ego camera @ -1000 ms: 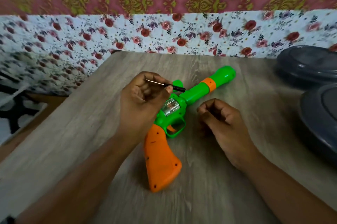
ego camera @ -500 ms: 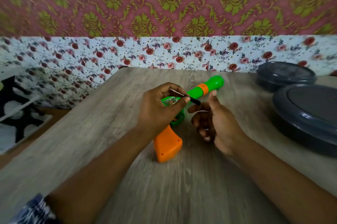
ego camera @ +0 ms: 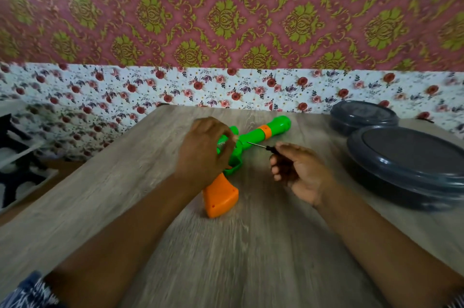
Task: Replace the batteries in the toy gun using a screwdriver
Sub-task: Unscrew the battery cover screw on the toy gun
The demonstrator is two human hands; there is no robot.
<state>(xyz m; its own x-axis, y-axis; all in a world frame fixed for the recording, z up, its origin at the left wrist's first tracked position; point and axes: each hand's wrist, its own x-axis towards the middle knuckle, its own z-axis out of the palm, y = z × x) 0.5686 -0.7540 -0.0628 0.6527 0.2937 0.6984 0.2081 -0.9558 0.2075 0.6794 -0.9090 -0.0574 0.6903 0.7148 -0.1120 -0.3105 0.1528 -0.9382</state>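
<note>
Bench [ego camera: 251,257] centre carries the toy gun [ego camera: 251,135], long axis running from orange grip at lower centre to muzzle at upper right. Left hand [ego camera: 203,149] lies over the green body, fingers curled round it. Right hand [ego camera: 298,172], just right of the gun, has fingers closed round the screwdriver [ego camera: 258,145]; its tip points left toward the body, near but apparently apart. No screw is discernible. Grey lidded containers [ego camera: 406,157] sit at right.

damask wall [ego camera: 226,6], floral band [ego camera: 226,89], wooden table [ego camera: 238,257]
</note>
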